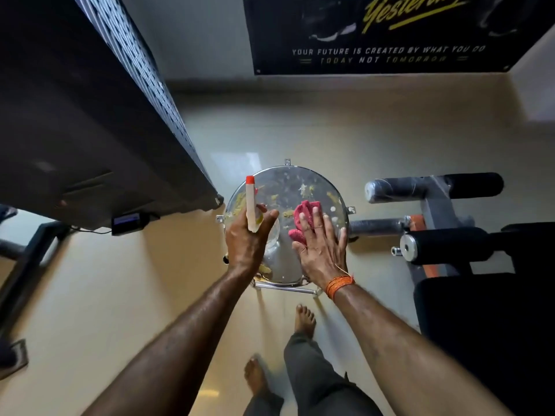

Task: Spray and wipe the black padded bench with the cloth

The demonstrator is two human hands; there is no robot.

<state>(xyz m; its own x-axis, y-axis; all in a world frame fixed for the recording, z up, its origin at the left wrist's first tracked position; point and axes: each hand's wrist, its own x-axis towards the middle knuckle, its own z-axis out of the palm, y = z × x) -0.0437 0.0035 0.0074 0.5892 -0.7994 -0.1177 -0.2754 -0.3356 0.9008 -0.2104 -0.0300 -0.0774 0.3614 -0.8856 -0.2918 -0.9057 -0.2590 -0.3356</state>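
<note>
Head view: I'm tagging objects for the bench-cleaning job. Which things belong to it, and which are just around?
Job: spray bottle, gripped in the left hand; red cloth, pressed under the flat right hand; black padded bench.

Just around: round smeared tabletop, treadmill, wall poster.

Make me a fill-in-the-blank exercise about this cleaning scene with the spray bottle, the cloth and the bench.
1. The left hand grips a spray bottle whose cap is ____.
2. The right hand presses the cloth flat on a smeared tabletop whose shape is ____.
3. The black padded bench stands on the person's ____ side.
4. The orange thread is wound round the ____ wrist.

Missing words: red; round; right; right.
</note>
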